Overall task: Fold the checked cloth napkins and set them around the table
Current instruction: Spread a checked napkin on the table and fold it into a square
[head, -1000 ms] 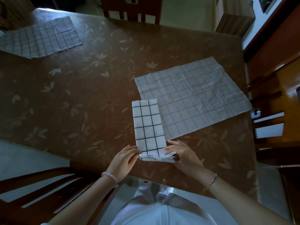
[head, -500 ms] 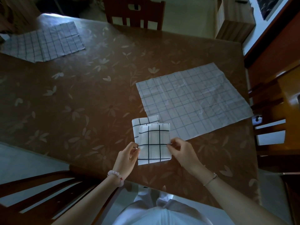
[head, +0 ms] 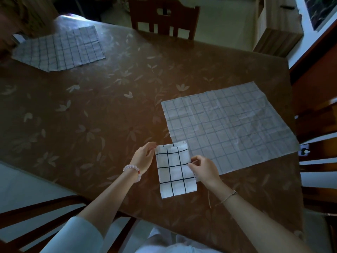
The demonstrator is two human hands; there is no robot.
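The folded white cloth napkin [head: 176, 170], with a bold black grid, lies flat near the front edge of the brown leaf-patterned table [head: 109, 115]. The left hand [head: 144, 157], with a pale bead bracelet [head: 132, 168] at its wrist, pinches the napkin's far left corner. The right hand [head: 204, 169] pinches its right edge with thumb and curled fingers. The napkin's far right corner overlaps the unfolded grey-white checked cloth napkin [head: 228, 130], which is spread flat. A third checked cloth napkin [head: 60, 48] lies at the far left, well apart. A dark wooden chair [head: 162, 17] stands at the far side.
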